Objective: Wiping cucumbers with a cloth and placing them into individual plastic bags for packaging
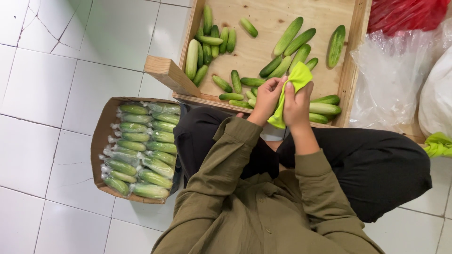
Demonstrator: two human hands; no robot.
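Both my hands are raised over the near edge of a wooden tray (351, 61). My left hand (267, 98) and my right hand (296, 106) together grip a lime-green cloth (298, 77), folded between the fingers. Whether a cucumber is wrapped inside the cloth is hidden. Loose green cucumbers (287, 36) lie scattered across the tray just beyond my hands, with a small pile (207, 44) at its left side.
A cardboard box (101, 136) on the white tiled floor at my left holds several cucumbers wrapped in clear plastic (141, 150). Clear plastic bags (391, 75) and a red bag (405, 14) lie to the right. Another green cloth (438, 145) sits at the right edge.
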